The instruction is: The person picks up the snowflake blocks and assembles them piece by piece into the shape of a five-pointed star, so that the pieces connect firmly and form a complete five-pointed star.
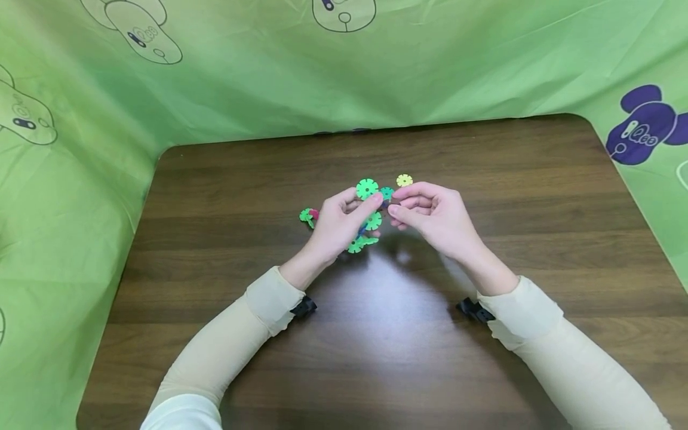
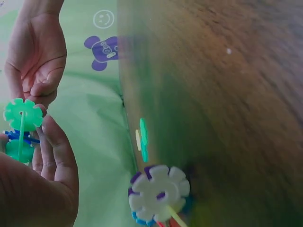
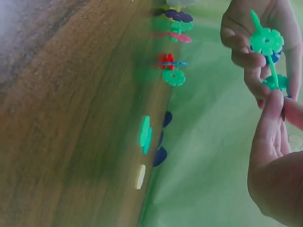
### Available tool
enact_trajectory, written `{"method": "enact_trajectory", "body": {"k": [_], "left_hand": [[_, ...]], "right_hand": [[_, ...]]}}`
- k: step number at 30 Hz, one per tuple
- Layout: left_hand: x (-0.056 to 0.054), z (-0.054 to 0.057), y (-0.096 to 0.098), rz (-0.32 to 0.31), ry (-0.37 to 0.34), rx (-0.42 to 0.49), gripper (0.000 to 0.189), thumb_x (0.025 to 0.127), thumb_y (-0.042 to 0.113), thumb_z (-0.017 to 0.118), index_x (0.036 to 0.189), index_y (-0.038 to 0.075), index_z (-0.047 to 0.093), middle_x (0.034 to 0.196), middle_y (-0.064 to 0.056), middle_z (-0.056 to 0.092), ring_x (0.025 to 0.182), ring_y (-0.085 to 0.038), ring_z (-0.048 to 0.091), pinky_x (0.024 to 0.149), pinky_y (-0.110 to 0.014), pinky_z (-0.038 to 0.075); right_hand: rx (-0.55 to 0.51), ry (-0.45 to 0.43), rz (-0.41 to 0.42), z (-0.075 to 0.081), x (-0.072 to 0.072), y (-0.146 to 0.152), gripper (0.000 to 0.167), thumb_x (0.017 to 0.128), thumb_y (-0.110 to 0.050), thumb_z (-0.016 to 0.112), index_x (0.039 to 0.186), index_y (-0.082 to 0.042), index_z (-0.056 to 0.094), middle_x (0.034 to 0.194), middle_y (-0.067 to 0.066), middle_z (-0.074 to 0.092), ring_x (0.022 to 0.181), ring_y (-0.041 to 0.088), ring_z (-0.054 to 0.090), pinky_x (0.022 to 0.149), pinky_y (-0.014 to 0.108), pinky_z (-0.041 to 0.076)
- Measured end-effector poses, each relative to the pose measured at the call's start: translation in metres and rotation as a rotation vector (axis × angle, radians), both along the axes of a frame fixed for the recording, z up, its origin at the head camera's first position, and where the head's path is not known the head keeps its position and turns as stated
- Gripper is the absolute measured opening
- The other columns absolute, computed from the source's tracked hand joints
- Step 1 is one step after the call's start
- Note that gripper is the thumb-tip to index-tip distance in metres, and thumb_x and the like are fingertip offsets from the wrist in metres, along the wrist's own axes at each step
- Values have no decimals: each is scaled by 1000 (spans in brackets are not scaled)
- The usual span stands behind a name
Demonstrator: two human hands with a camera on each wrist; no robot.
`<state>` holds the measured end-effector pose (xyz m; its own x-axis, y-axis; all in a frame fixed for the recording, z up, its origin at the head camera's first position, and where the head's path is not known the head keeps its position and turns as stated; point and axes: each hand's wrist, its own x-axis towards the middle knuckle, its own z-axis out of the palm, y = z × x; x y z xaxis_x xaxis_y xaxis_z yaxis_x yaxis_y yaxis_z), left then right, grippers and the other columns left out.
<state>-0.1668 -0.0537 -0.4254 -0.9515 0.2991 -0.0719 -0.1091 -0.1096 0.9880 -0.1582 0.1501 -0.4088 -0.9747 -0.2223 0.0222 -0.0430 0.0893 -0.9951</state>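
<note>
My left hand grips a joined cluster of notched plastic discs, mostly green with some blue, also visible in the right wrist view as the green cluster. Its fingers and palm hide part of the cluster in the head view. My right hand meets it from the other side. Thumb and fingertips there pinch a small dark piece right at the cluster's edge, mostly covered by the fingers.
On the wooden table beyond the hands lie loose green, teal and yellow discs. More pieces, green and red, lie left of the left hand. A green curtain hangs behind.
</note>
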Motion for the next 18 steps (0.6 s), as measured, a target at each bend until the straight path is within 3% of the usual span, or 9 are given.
{"method": "enact_trajectory", "body": {"k": [4, 8, 12, 15, 18], "left_hand": [[4, -2, -12, 28, -19, -3, 30, 102, 30, 70, 112, 2, 69, 96, -24, 73, 63, -27, 73, 68, -43, 65], [8, -4, -31, 85, -49, -20, 39, 100, 34, 72, 118, -1, 70, 89, -16, 73, 60, -25, 72, 65, -41, 65], [13, -7, -52, 130, -74, -33, 44, 99, 34, 72, 121, -4, 69, 95, -21, 75, 58, -22, 71, 62, -37, 64], [17, -10, -67, 151, -90, -54, 40, 100, 35, 71, 118, -1, 69, 97, -23, 74, 59, -22, 71, 63, -36, 64], [20, -12, -81, 180, -110, -88, 36, 100, 36, 71, 114, 2, 70, 85, -15, 72, 60, -21, 71, 64, -35, 64]], "right_hand": [[71, -4, 57, 0, -3, -3, 29, 100, -13, 71, 119, 8, 67, 98, 14, 74, 82, 28, 76, 75, 37, 64], [160, -5, 83, -2, -7, -8, 30, 102, -21, 70, 121, 2, 69, 106, 18, 73, 89, 33, 75, 78, 34, 63], [258, -18, 120, -7, -12, -13, 32, 103, -26, 68, 123, -1, 69, 111, 21, 72, 94, 36, 73, 81, 32, 61], [350, -31, 149, -12, -17, -17, 34, 101, -32, 69, 124, -6, 70, 110, 14, 74, 96, 33, 72, 83, 36, 57], [454, 0, 177, -16, -24, -23, 35, 100, -36, 70, 123, -10, 72, 107, 4, 75, 94, 25, 71, 80, 38, 53]]}}
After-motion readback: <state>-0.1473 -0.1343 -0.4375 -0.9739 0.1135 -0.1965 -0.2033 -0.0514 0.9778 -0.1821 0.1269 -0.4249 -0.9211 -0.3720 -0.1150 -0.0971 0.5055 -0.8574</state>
